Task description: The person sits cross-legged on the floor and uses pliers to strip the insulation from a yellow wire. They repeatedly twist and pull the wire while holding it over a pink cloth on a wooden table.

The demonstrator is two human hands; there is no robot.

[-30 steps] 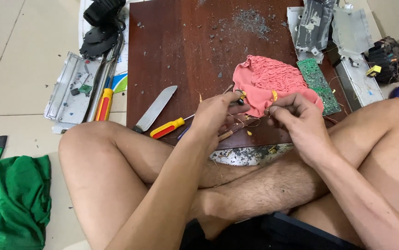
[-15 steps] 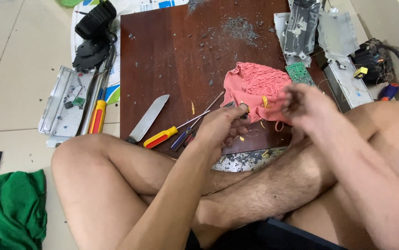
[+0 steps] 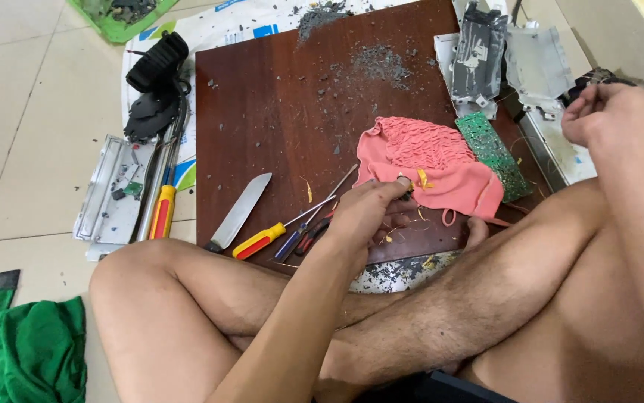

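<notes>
The left hand point(image 3: 370, 213) pinches a small part point(image 3: 405, 186) on the pink cloth point(image 3: 434, 164). The right hand point(image 3: 598, 112), far right of the cloth, is loosely curled; what it holds is unclear. Grey bits point(image 3: 381, 60) lie above the cloth, so some breaking apart looks done.

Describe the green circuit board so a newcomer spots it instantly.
Start at the dark red-brown wooden board on the tiled floor. Near its right edge lies a pink cloth; the green circuit board lies just right of the cloth, beside it, below the grey metal casing. It is the only flat, green, rectangular thing on the board.
</notes>
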